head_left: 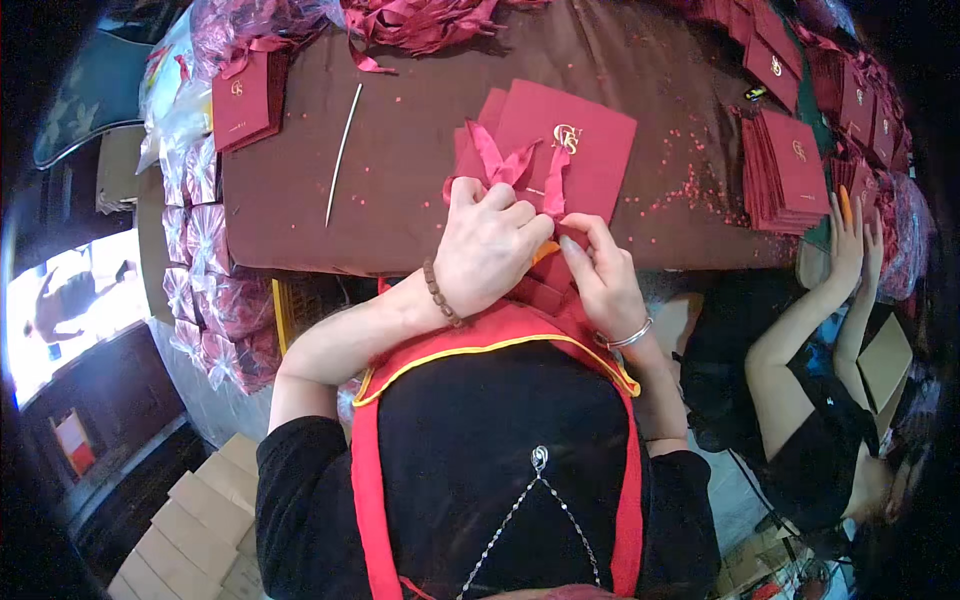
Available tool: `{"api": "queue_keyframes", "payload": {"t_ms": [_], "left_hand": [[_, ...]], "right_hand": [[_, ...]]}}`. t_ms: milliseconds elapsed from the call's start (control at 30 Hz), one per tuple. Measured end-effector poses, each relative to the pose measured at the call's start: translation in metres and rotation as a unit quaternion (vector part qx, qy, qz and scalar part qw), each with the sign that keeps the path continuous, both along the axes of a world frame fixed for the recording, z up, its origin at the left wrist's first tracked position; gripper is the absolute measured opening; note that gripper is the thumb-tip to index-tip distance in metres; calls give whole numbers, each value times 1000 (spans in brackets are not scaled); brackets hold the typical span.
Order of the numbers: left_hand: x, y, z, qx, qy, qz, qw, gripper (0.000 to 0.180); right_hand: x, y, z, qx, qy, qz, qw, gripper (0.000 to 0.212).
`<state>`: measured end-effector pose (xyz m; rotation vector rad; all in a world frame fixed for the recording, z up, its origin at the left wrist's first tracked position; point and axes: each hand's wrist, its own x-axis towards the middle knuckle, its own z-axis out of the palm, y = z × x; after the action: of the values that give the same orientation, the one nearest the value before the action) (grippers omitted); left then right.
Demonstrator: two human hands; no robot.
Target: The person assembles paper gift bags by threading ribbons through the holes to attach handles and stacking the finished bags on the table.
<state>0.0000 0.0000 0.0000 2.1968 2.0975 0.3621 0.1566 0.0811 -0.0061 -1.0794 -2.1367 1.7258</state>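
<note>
Dark red paper gift bags [600, 120] with a gold emblem lie overlapped at the table's near edge, in front of me. A pink-red ribbon [557, 185] runs across them, with a looped part standing up at the left. My left hand [490, 230], with a beaded bracelet at the wrist, has its fingers curled closed around the ribbon. Close to its right, my right hand [605, 275] pinches the ribbon between thumb and finger; a silver bangle circles that wrist. Part of the ribbon is hidden beneath my fingers. Below my hands, more red bag material lies against my red apron [490, 340].
A thin pale rod [344, 155] lies on the brown tablecloth [290, 200]. Loose ribbons [430, 25] are heaped at the back. Bag stacks stand left [240, 105] and right [790, 175]. Plastic-wrapped packs [210, 240] line the left; a co-worker's hands [850, 245] are at right.
</note>
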Motion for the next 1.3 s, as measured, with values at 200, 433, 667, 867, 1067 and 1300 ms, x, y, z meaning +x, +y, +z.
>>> {"api": "queue_keyframes", "payload": {"t_ms": [200, 433, 667, 867, 1067, 1300], "left_hand": [[-10, 8, 11, 128, -42, 42, 990, 25], [-17, 2, 1, 31, -145, -30, 989, 22], [-48, 27, 22, -297, -222, -51, 927, 19], [-52, 41, 27, -359, -324, -8, 875, 20], [-37, 25, -1, -198, -305, 111, 925, 22], [-54, 19, 12, 18, -215, 71, 974, 21]], "right_hand": [[-1, -4, -6, 22, 69, 12, 997, 18], [2, -4, -7, 49, 107, 29, 993, 16], [-4, -9, -14, 112, 143, 37, 983, 18], [-4, -11, -16, 179, 139, 51, 973, 18], [-9, -17, -16, 177, 147, 44, 972, 16], [-3, -11, -18, 98, 92, 4, 991, 17]]}}
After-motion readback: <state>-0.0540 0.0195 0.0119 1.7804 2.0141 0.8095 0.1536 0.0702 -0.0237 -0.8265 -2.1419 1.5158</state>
